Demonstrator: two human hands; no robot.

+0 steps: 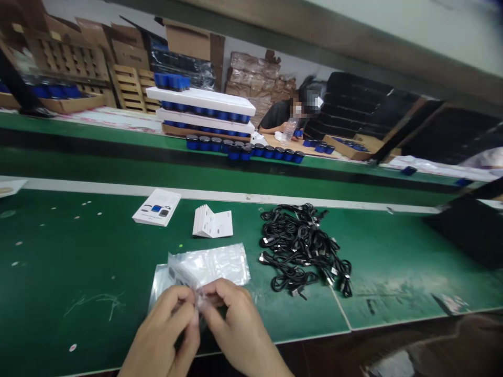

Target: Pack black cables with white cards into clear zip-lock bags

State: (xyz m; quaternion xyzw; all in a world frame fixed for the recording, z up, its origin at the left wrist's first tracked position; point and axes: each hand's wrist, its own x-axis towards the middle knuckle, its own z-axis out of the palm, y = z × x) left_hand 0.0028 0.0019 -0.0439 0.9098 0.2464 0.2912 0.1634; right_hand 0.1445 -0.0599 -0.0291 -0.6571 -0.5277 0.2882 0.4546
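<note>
My left hand (163,330) and my right hand (238,322) meet at the near side of the green table, fingers pinched together on a clear plastic bag (181,271). Something whitish with dark print shows through the bag, too blurred to name. Just beyond my fingers, more clear plastic bags (226,262) lie flat on the table. Behind them stands a fanned set of folded leaflets (212,224). A stack of printed white booklets (157,207) is farther left. To the right of my hands spreads a heap of black bundled cables (301,243) with metal plugs.
Along the raised green shelf (129,157) stand blue jars with black lids (236,149) and stacked white trays (204,99). A person (281,115) sits beyond it. A dark box-like object (467,230) is at right; the table edge (314,335) runs close to me.
</note>
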